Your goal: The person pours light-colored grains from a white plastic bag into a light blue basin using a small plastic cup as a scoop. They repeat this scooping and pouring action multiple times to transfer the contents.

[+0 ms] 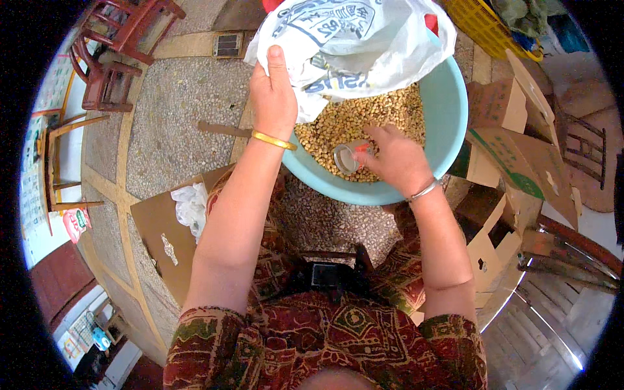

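A light blue round tub (455, 117) full of small tan, bean-like pieces (393, 107) stands in front of me. Over its far left side lies a white plastic bag (364, 45) with dark print. My left hand (274, 97) grips the near left edge of that bag, thumb on top. Down in the tub, my right hand (398, 159) is closed around a small clear cup (344, 158) with red marks. The cup is tilted against the pieces, its mouth facing left. My right fingertips partly hide it.
Opened cardboard boxes (513, 143) stand right of the tub, below a yellow plastic crate (484, 26). Left of my legs is a cardboard piece (166, 240) with a crumpled white bag (190, 208). Dark red wooden chairs (107, 81) stand far left.
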Tool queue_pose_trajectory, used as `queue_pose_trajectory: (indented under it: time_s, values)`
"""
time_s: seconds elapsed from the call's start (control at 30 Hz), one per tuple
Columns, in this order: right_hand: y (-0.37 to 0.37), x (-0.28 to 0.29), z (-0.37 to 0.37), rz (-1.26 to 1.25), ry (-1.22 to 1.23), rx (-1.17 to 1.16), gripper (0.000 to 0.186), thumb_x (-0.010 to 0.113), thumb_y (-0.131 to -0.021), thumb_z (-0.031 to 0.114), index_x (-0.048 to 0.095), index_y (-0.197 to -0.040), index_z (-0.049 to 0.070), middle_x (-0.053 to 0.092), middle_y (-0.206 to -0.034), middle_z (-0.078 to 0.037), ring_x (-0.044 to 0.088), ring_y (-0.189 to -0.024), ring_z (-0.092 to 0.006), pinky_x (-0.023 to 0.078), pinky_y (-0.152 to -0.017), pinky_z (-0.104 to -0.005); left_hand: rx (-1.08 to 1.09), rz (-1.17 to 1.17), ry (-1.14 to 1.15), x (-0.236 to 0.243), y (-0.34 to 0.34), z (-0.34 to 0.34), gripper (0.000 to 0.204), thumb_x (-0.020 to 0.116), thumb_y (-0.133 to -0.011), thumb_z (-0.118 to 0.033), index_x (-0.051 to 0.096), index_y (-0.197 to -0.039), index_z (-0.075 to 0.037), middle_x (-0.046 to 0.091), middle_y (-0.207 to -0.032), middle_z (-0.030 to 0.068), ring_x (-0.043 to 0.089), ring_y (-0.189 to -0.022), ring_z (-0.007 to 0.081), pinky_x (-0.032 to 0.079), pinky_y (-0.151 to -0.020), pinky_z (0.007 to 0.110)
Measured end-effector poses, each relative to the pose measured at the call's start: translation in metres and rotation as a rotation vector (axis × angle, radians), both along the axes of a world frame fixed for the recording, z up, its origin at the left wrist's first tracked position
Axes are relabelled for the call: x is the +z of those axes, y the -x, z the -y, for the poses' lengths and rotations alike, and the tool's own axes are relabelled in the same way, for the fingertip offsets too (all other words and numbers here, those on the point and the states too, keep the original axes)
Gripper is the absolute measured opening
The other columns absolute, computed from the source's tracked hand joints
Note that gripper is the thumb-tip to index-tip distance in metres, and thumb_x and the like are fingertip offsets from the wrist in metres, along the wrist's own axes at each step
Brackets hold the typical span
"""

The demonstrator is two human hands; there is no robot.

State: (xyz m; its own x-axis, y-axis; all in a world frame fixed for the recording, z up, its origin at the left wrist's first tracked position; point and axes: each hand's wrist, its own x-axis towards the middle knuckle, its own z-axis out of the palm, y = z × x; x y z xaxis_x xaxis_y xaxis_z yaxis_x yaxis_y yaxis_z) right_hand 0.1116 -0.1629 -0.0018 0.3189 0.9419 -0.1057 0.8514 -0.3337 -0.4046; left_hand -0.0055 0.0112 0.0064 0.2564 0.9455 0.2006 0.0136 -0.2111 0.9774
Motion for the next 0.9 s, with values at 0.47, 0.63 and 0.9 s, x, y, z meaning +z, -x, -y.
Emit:
queue_pose_trajectory:
  time_s: [0.47, 0.63, 0.9]
  values:
    - [0.002, -0.002, 0.012, -0.25, -0.031, 0.072, 0.041, 0.069, -0.07, 0.029, 0.058, -0.106, 0.01, 0.056, -0.089, -0.013, 0.059, -0.078, -0.0304, 0.05, -0.07, -0.0377, -0.131, -0.043, -0.064, -0.008, -0.014, 0.007, 0.046, 0.041, -0.095, -0.034, 0.048, -0.116, 0.006, 0.056, -0.111, 0.0128, 0.052, -0.1, 0.0188, 0.04, -0.087, 0.031]
    - [-0.029, 0.007, 0.012, -0.149, -0.275, -0.032, 0.039, 0.069, -0.07, 0.028, 0.06, -0.104, 0.011, 0.054, -0.087, -0.013, 0.058, -0.078, -0.0323, 0.049, -0.071, -0.0398, -0.07, -0.02, -0.12, -0.012, -0.016, 0.006, 0.042, 0.041, -0.095, -0.034, 0.054, -0.106, 0.004, 0.061, -0.095, 0.011, 0.056, -0.087, 0.0176, 0.044, -0.078, 0.029]
    - [-0.067, -0.011, 0.017, 0.241, -0.24, -0.131, 0.045, 0.074, -0.064, 0.024, 0.061, -0.105, 0.01, 0.054, -0.092, -0.015, 0.055, -0.085, -0.0332, 0.046, -0.077, -0.0384, -0.116, -0.058, -0.124, -0.01, -0.015, 0.005, 0.041, 0.041, -0.095, -0.033, 0.053, -0.108, 0.004, 0.061, -0.096, 0.011, 0.056, -0.088, 0.0175, 0.044, -0.078, 0.029]
